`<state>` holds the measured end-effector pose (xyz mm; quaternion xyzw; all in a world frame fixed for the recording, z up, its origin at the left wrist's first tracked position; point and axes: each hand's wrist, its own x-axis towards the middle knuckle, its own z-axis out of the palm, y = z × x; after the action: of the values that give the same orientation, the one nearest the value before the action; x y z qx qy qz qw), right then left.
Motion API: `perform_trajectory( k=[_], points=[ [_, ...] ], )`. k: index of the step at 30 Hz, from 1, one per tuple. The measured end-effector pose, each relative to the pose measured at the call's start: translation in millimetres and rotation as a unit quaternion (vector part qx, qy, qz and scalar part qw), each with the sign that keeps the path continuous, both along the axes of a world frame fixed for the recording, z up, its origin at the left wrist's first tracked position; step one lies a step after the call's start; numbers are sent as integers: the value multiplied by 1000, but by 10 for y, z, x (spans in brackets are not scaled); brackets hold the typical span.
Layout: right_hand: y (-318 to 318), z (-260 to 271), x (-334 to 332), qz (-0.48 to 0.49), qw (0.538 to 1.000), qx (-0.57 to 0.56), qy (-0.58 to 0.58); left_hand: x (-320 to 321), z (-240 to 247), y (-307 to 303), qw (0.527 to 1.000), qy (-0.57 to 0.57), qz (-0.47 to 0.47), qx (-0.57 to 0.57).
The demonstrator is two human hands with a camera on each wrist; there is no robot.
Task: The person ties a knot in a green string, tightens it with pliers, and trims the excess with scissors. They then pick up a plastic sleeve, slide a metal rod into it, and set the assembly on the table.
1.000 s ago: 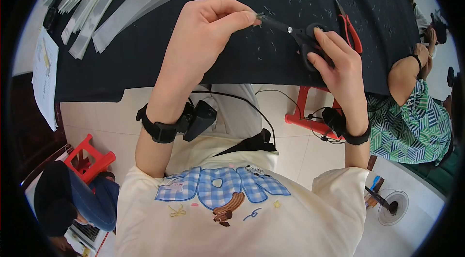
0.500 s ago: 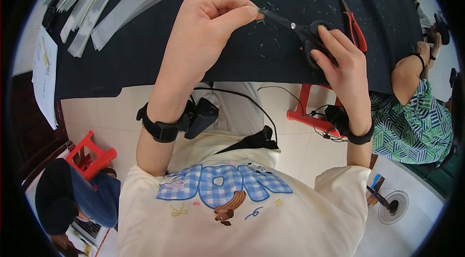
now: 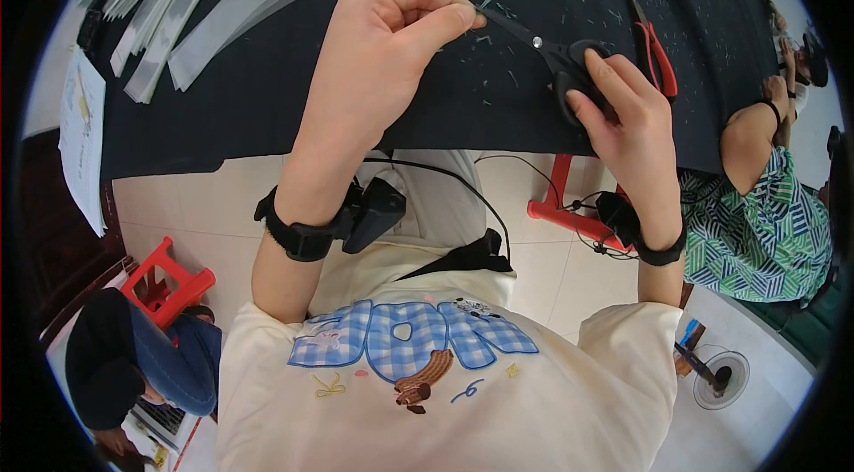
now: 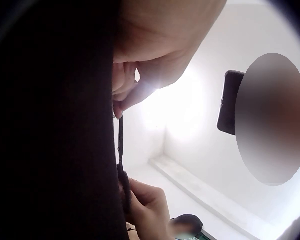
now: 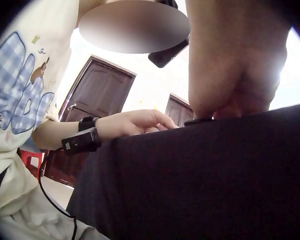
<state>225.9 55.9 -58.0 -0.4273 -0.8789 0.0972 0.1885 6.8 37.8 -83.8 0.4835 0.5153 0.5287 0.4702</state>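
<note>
In the head view my right hand (image 3: 630, 107) grips the handles of black scissors (image 3: 556, 54), thumb and fingers at the loops. The blades point left toward my left hand (image 3: 378, 54), whose thumb and index finger pinch a tiny piece, mostly hidden, at the blade tips. Small greenish clippings lie on the black cloth around the blades. The left wrist view shows the scissors (image 4: 121, 145) edge-on between both hands. In the right wrist view the left hand (image 5: 140, 122) is low over the cloth edge.
Red-handled pliers (image 3: 656, 58) lie right of the scissors. Clear strips (image 3: 267, 5) and more bundles are at the upper left on the black cloth (image 3: 258, 107). A paper sheet (image 3: 82, 143) hangs at the left edge. Another person's arm (image 3: 747, 147) rests at the right.
Both hands have moved slightly up in the head view, with the right hand also a little right. The scissor tips remain beside the left fingertips.
</note>
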Motion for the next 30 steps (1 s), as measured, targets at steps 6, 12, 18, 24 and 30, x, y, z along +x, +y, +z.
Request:
perform_trajectory(
  k=[6, 12, 18, 24, 30],
  points=[
    [-13, 39, -23, -7, 1000, -17, -20, 9, -8, 2, 1000, 15, 7, 7],
    [-6, 38, -12, 3, 1000, -22, -16, 14, 8, -8, 1000, 12, 19, -3],
    [-4, 17, 4, 17, 1000, -4, -7, 14, 3, -1, 1000, 11, 20, -6],
    [7, 19, 4, 18, 1000, -14, -17, 23, 0, -2, 999, 23, 23, -1],
    [10, 7, 2, 18, 1000, -10, -14, 17, 7, 4, 1000, 20, 16, -1]
  ],
)
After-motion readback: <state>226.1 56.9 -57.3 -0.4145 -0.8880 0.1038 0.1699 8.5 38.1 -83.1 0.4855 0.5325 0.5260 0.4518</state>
